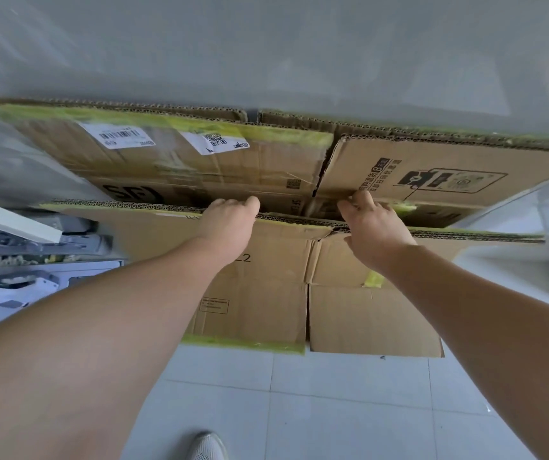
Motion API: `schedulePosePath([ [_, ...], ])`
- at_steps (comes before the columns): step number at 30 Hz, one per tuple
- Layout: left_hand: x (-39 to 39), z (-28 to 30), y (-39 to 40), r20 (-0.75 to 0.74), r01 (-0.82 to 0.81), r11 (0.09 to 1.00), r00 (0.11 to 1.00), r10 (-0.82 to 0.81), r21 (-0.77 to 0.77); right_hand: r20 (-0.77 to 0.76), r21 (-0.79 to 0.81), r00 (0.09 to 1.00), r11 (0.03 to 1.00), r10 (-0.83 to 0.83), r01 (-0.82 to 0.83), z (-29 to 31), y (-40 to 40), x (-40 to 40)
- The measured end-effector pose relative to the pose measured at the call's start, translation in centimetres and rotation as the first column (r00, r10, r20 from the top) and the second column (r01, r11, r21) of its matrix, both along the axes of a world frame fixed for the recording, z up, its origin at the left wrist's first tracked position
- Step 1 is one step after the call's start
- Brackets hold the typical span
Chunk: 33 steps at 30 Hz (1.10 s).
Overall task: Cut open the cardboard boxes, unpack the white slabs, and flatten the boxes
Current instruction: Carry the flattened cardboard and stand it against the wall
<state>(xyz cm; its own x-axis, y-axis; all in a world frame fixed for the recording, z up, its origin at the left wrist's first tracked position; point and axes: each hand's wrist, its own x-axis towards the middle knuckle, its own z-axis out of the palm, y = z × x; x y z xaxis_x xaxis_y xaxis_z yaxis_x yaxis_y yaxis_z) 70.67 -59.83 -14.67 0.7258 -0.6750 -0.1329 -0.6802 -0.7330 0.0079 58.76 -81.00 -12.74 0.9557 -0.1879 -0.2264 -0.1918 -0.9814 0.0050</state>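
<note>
Grey tiled floor (333, 403), flattened box (266, 293) top edge in both hands' grip

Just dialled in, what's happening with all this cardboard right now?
A person is handling a flattened cardboard box standing on edge on the tiled floor. The left hand and right hand both grip its top edge, fingers curled over it. Behind it, another flattened box with white shipping labels leans against the wall. White slabs lie stacked at the left. Yellow-green tape remnants show on the box edges.
</note>
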Motion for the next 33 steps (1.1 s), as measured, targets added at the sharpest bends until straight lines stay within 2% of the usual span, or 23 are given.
schedulePosePath([
  [5,-0.6,1.0,1.1,-0.075,-0.019,0.984,0.997,0.006,-0.176,-0.077,-0.037,0.994,0.996,-0.078,0.076,0.4,-0.4,-0.5],
  [7,-0.8,2.5,1.6,-0.063,0.007,0.975,0.998,-0.022,-0.223,-0.028,0.000,0.995,0.995,-0.099,0.099,1.5,-0.8,-1.1],
  [12,-0.1,9.6,2.3,0.039,0.062,0.939,0.998,-0.052,-0.337,0.188,0.020,0.982,1.000,-0.019,0.016,7.8,-1.8,-1.6],
  [14,0.3,12.9,2.3,0.049,0.091,0.921,0.996,-0.078,-0.379,0.174,0.063,0.983,0.997,-0.053,0.043,11.0,-2.2,-1.2],
  [16,0.6,15.5,2.4,0.051,0.114,0.907,0.993,-0.102,-0.405,0.081,0.129,0.994,0.990,-0.074,0.063,13.5,-2.8,-0.9],
  [18,0.7,17.0,2.5,0.010,0.100,0.909,0.994,-0.105,-0.404,-0.053,0.155,0.997,0.986,-0.060,0.067,15.3,-2.8,-0.7],
  [20,0.8,17.4,2.5,-0.059,0.068,0.931,0.994,-0.095,-0.359,-0.120,0.146,0.991,0.987,-0.051,0.068,15.9,-2.3,-0.8],
  [23,0.9,17.2,2.5,-0.109,0.008,0.951,0.993,-0.044,-0.310,-0.061,0.117,0.998,0.992,-0.034,0.040,15.7,-1.5,-0.9],
  [27,1.4,17.2,2.9,-0.101,0.007,0.934,0.994,-0.046,-0.356,0.089,0.038,0.996,0.999,0.013,-0.017,15.9,-1.9,-0.1],
  [29,1.8,17.4,3.2,-0.074,0.007,0.927,0.997,-0.037,-0.374,0.146,0.074,0.989,0.997,-0.027,0.016,16.0,-2.0,0.4],
  [31,1.7,17.3,3.2,-0.069,0.010,0.942,0.997,-0.036,-0.336,0.143,0.067,0.986,0.995,-0.084,0.075,15.9,-2.1,0.7],
  [33,1.5,17.3,2.9,-0.065,-0.008,0.959,0.998,-0.011,-0.284,0.114,-0.008,0.990,0.996,-0.086,0.087,15.7,-2.4,0.6],
])
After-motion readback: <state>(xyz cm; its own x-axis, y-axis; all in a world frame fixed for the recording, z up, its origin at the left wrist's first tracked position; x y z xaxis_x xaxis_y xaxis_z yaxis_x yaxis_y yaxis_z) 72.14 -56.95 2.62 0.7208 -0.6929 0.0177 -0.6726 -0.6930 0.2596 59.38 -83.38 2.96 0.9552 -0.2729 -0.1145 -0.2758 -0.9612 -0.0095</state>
